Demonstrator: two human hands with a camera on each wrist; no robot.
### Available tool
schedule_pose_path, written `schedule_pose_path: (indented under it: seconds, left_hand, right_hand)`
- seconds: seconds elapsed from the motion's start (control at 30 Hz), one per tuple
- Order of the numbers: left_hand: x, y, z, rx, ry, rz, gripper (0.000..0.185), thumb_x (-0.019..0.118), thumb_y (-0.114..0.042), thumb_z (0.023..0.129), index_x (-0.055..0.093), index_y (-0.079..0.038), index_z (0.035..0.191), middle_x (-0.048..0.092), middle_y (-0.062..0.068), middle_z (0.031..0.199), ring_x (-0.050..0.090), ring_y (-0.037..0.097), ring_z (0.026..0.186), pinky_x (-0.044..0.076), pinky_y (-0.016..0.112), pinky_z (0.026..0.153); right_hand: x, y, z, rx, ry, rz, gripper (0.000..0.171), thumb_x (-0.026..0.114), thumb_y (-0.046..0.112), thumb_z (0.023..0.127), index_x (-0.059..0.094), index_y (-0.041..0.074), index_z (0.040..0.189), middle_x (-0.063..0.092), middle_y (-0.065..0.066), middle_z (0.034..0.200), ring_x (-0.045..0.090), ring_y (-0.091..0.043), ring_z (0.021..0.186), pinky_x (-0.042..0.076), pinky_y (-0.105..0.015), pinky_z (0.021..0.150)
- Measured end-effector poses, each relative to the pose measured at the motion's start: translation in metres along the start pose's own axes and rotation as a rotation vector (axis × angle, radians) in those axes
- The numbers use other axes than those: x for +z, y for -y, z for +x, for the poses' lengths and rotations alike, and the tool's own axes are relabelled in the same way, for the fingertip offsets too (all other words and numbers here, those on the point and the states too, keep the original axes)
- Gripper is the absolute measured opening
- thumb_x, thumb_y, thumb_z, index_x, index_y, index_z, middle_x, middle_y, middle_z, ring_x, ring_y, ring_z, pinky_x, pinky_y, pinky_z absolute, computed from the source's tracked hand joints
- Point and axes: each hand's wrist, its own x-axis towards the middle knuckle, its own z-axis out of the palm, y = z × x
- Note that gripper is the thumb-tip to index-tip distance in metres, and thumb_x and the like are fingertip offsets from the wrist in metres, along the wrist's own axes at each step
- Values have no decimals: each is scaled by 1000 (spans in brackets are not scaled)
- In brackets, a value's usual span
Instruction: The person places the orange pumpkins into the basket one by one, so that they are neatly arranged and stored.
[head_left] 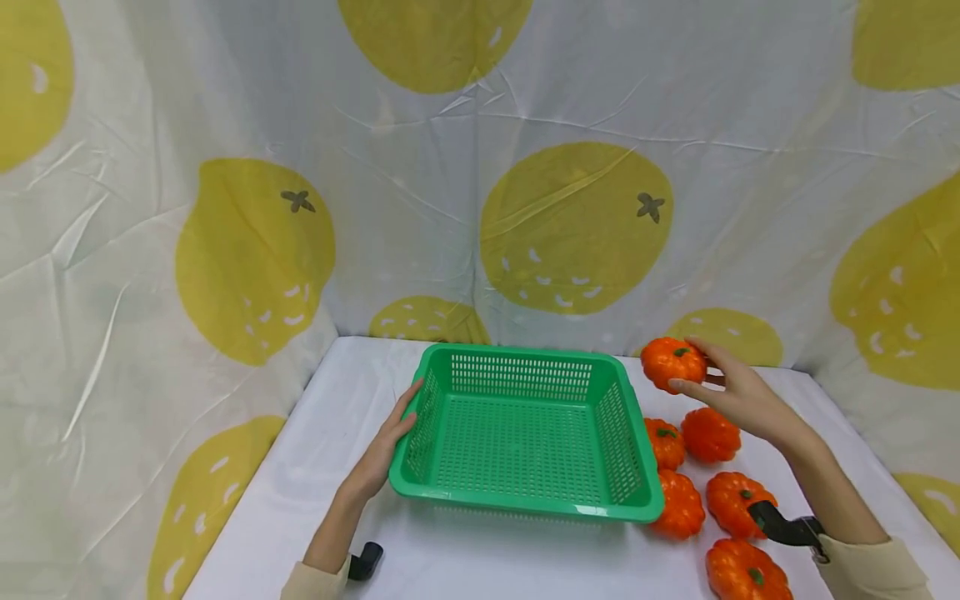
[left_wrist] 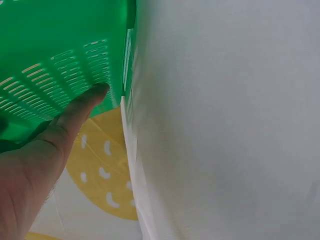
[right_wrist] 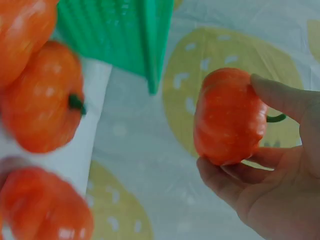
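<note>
Pumpkin (head_left: pixel 673 362) pinched in right hand (head_left: pixel 738 396), up off table. Left hand (head_left: pixel 386 450) flat against green basket (head_left: pixel 525 492) side.

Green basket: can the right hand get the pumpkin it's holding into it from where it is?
Probably yes. The right hand holds the pumpkin above the table, just beyond the green basket's right rim. The basket is open-topped and empty, and the left hand rests on the far side.

Head view looks down; wrist views sit close, all sharing the basket (head_left: pixel 525 425)
</note>
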Motion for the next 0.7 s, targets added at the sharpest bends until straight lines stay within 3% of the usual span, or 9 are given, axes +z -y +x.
schedule_pose_path:
  seconds: [0.27, 0.47, 0.7]
  left_hand:
    - [-1, 0, 0, 4, 7, 7, 54, 26, -40, 113, 14, -37, 166, 4, 3, 176, -2, 34, 163, 3, 69, 125]
    - [-1, -2, -1, 8, 3, 14, 54, 26, -41, 113, 15, -37, 166, 4, 3, 176, -2, 35, 162, 5, 69, 125]
    - [0, -2, -2, 11, 4, 19, 54, 26, -40, 113, 15, -37, 166, 4, 4, 176, -2, 36, 162, 4, 69, 125]
  right_hand:
    - [25, 40, 33, -113, 127, 144, 77, 66, 33, 102, 27, 10, 164, 38, -24, 161, 51, -50, 136, 52, -57, 104]
    - [51, 63, 61, -175, 198, 236, 75, 70, 32, 100, 32, 18, 163, 36, -18, 164, 51, -45, 140, 54, -49, 103]
    - [80, 90, 89, -224, 229, 288, 73, 77, 29, 95, 42, 14, 157, 51, -15, 155, 53, -40, 140, 54, -50, 103]
